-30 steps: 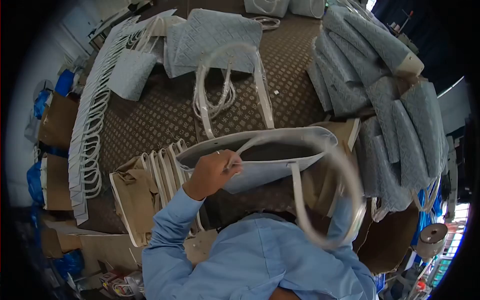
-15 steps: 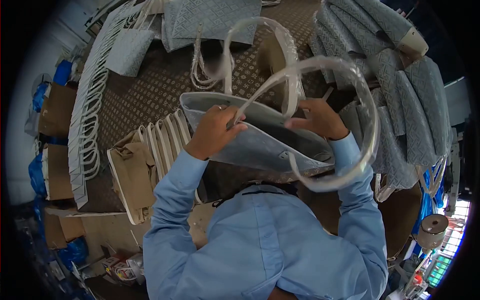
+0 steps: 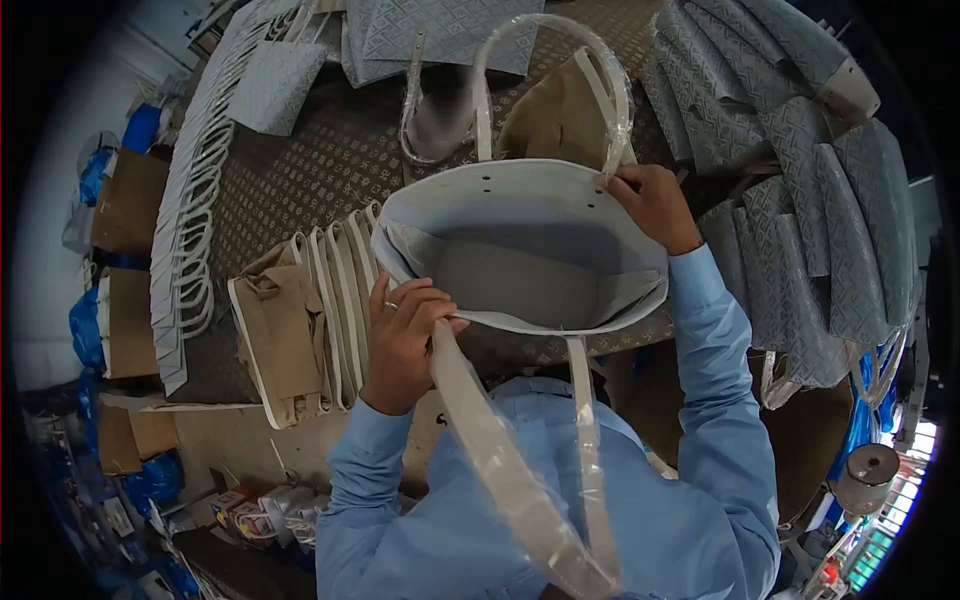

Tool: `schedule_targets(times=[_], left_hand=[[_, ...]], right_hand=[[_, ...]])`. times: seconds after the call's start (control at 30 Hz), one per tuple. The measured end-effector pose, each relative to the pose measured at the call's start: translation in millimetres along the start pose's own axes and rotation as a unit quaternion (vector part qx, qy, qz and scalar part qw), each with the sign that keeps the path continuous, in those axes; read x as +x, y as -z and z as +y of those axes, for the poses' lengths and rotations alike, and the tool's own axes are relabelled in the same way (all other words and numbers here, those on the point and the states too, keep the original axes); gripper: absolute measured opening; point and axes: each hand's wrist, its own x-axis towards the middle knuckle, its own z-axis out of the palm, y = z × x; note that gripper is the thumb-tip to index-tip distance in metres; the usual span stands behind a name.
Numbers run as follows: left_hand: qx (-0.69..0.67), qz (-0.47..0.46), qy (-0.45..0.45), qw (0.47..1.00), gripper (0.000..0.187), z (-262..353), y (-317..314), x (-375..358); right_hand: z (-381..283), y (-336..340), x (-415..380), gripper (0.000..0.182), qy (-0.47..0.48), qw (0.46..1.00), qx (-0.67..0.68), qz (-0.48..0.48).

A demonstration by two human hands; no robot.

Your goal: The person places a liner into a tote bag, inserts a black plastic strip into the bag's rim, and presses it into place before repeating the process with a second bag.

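Observation:
A pale grey tote bag stands wide open in front of me, its plain lining and bottom showing. My left hand grips the near left rim, where the near strap is joined. With my right hand I pinch the far right rim at the base of the far strap. The far handle, wrapped in clear plastic, arches up over the table. Toward my chest hangs the near handle, also in plastic. Small dark holes show in the far wall. The bag's outer faces are mostly hidden.
Patterned grey bags are heaped at the right. A long row of white handles lines the left, near brown pieces with white edging. A loose strap and a brown piece lie beyond the bag.
The bag's mouth has been spread open and turned up toward me. The near handle has swung down against my shirt. My left hand has moved down, my right hand slightly up and outward.

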Motion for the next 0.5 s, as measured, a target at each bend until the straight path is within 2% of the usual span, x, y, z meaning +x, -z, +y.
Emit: schedule_targets(times=[0.13,0.23,0.37,0.43,0.47,0.5], left_hand=[[-0.039,-0.014,0.03,0.999,0.019,-3,-3,-16],[-0.079,-0.013,0.034,0.996,0.021,-2,-4,-16],[-0.1,-0.014,0.042,0.994,0.024,3,-5,-7],[0.03,-0.041,-0.011,0.999,0.027,-2,-5,0],[-0.01,-0.042,0.016,0.999,0.026,-1,-5,9],[-0.028,-0.037,0.014,0.999,0.025,-4,-9,18]], right_hand=[[-1,-4,-9,0.026,0.023,0.999,0.007,0.034],[-2,-4,-13,0.027,-0.003,0.999,0.027,0.026],[-5,-2,-18,0.029,0.019,1.0,0.007,0.023],[-6,1,-22,0.03,-0.001,0.997,0.082,-0.016],[-10,2,-21,0.03,0.019,0.996,0.082,-0.009],[-12,4,-22,0.029,-0.007,0.996,0.085,-0.035]])
